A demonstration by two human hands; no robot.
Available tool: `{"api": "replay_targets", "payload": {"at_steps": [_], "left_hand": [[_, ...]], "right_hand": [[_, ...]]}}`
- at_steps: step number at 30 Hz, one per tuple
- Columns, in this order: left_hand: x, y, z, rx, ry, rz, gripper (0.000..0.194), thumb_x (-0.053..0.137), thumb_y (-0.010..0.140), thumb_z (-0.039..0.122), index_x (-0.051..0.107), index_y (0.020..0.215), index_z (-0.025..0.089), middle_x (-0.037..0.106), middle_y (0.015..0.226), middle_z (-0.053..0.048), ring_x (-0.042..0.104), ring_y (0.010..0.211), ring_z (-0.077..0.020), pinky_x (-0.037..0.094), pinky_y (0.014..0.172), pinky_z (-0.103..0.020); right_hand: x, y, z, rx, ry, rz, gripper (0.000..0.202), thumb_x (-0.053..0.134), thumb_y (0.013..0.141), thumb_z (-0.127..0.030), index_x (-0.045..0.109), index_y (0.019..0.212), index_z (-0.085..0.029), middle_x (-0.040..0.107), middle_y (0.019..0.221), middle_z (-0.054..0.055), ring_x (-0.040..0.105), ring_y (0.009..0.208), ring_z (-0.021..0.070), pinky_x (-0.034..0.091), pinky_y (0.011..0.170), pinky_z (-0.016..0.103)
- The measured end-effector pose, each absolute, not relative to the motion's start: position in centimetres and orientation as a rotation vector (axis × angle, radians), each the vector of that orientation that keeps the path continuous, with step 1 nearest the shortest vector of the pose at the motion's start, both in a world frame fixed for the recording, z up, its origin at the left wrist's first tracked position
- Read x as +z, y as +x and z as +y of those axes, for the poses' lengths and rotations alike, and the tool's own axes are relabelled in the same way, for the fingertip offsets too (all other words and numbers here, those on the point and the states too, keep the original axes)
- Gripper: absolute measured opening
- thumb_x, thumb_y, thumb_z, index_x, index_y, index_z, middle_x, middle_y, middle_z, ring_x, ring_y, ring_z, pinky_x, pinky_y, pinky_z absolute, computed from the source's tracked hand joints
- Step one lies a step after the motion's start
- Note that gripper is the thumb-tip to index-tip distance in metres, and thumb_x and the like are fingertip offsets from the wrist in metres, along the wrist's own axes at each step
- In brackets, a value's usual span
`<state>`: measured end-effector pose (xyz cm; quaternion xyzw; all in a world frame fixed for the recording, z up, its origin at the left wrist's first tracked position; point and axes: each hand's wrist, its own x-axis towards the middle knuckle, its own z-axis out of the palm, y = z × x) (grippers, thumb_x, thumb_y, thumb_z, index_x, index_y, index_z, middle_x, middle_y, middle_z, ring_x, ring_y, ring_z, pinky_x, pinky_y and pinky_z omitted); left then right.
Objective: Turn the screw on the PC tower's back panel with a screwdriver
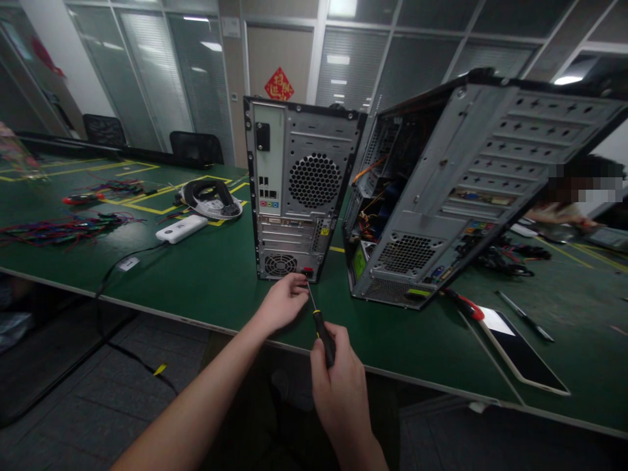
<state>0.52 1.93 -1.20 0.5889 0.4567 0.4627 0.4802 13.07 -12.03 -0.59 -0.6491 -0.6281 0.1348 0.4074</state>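
Observation:
A desktop computer case (pixel 314 160) stands upright on the green table with its back panel facing me. In my right hand (pixel 343 379) is a screwdriver (pixel 324 337) with a black and yellow handle, its shaft pointing up at the case's lower right corner. My left hand (pixel 282 306) is by the shaft's tip, fingers curled together just below the power socket (pixel 307 271). Whatever those fingertips pinch is too small to make out. Close on the right, a second computer case (pixel 417 196) has its side open, showing cables inside.
Left on the green table (pixel 220 261) lie a white power strip (pixel 181 229), a headset-like device (pixel 210 198) and bundled wires (pixel 73 229). To the right are red-handled pliers (pixel 468 305), a phone-like slab (pixel 524 356) and a pen (pixel 524 316). Another person (pixel 564 212) sits beyond.

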Motion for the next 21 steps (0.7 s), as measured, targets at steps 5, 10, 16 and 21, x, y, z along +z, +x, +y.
{"api": "replay_targets", "payload": {"at_steps": [5,10,16,21], "left_hand": [[-1.29,0.52,1.96,1.142,1.406,1.118,0.034,0.063,0.078,0.001,0.066,0.110,0.013,0.073,0.117,-0.014,0.073,0.094,-0.0187,0.057,0.093,-0.035],[-1.23,0.52,1.95,1.139,1.396,1.106,0.033,0.064,0.077,0.001,0.067,0.108,0.013,0.074,0.114,-0.013,0.074,0.092,-0.0183,0.057,0.092,-0.034],[-1.24,0.33,1.96,1.141,1.390,1.110,0.034,0.065,0.077,0.002,0.066,0.109,0.013,0.074,0.116,-0.014,0.074,0.094,-0.0193,0.056,0.094,-0.036],[-1.51,0.33,1.90,1.121,1.341,1.125,0.034,0.066,0.079,0.004,0.060,0.110,0.014,0.075,0.101,-0.012,0.075,0.085,-0.0193,0.059,0.087,-0.037]], "right_hand": [[-0.56,12.87,-12.06,0.322,-1.648,-1.586,0.026,0.043,0.099,-0.028,0.060,0.117,-0.020,0.075,0.104,0.009,0.073,0.093,0.0252,0.053,0.077,0.032],[-0.58,12.77,-12.03,0.287,-1.641,-1.600,0.025,0.043,0.098,-0.027,0.060,0.116,-0.021,0.075,0.103,0.008,0.074,0.090,0.0247,0.053,0.075,0.031],[-0.56,12.61,-12.09,0.246,-1.648,-1.630,0.025,0.043,0.099,-0.025,0.059,0.117,-0.019,0.075,0.103,0.009,0.074,0.091,0.0246,0.054,0.075,0.031],[-1.04,12.21,-12.13,0.108,-1.663,-1.699,0.024,0.041,0.100,-0.024,0.058,0.117,-0.018,0.074,0.102,0.010,0.074,0.088,0.0255,0.053,0.072,0.033]]}}
